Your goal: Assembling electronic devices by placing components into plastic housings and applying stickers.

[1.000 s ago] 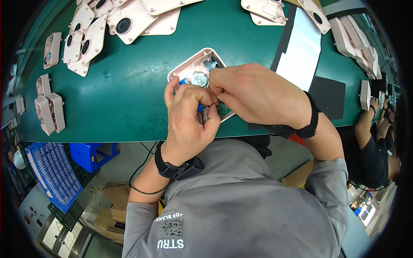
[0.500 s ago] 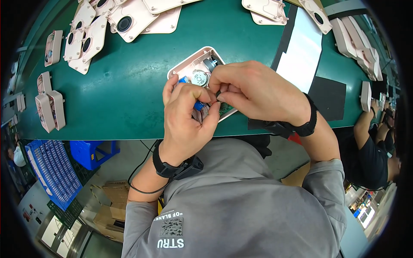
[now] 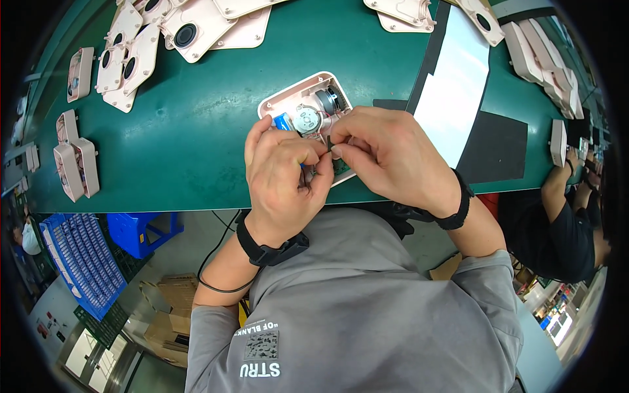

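Note:
A pale pink plastic housing [image 3: 288, 95] lies open on the green bench in front of me, tilted to the left. Inside it are a round silver motor [image 3: 306, 120], a blue block-shaped part [image 3: 283, 122], a black round part [image 3: 325, 99] and some thin wires. Part of a green circuit board [image 3: 341, 165] shows below my fingers. My right hand [image 3: 401, 157] pinches a small black strip [image 3: 329, 141] over the housing. Thumb and index finger of my left hand [image 3: 278, 171] come together right beside the strip; what they grip is hidden.
Pale pink panels with black rings [image 3: 186, 35] are piled at the back left. Smaller housings [image 3: 77, 164] stand at the left edge, and more covers [image 3: 537, 62] at the right. White sheet [image 3: 452, 92] and black sheet [image 3: 495, 147] lie right of my hands. Another person [image 3: 557, 223] is at far right.
My right hand has shifted slightly left and its wrist has drawn lower, uncovering more of the black round part. The pinch on the black strip stays, and the left hand has barely moved.

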`<state>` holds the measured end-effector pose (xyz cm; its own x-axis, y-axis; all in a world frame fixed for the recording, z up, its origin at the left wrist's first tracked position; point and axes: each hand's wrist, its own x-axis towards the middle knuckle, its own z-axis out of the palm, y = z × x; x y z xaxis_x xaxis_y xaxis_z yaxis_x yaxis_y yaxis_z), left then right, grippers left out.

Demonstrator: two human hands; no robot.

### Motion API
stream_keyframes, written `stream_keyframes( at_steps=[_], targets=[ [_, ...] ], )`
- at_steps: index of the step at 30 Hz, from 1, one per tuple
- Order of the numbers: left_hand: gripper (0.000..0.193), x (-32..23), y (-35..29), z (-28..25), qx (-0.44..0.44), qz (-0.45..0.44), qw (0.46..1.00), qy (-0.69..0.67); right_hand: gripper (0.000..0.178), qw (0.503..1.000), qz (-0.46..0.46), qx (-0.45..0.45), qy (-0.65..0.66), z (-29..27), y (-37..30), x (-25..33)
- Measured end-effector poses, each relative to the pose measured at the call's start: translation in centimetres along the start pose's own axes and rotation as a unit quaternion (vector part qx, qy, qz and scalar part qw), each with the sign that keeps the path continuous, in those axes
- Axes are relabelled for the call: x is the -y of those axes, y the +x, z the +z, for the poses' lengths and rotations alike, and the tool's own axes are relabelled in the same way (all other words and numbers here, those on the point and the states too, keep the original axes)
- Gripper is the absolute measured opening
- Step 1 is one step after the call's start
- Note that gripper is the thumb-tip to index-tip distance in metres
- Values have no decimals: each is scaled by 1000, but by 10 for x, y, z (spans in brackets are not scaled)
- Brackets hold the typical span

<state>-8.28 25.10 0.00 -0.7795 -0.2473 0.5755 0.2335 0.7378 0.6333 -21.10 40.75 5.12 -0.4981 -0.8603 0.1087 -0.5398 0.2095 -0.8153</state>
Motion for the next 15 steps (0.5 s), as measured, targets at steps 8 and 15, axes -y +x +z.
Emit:
stream_keyframes(
  at_steps=[8, 15],
  targets=[
    [38, -3, -2, 0, -3, 26, 999, 33, 14, 996, -39, 9, -80, 3, -6, 3],
    [38, -8, 0, -5, 30, -36, 999, 18, 13, 998, -16, 33, -51, 3, -5, 5]
  ],
)
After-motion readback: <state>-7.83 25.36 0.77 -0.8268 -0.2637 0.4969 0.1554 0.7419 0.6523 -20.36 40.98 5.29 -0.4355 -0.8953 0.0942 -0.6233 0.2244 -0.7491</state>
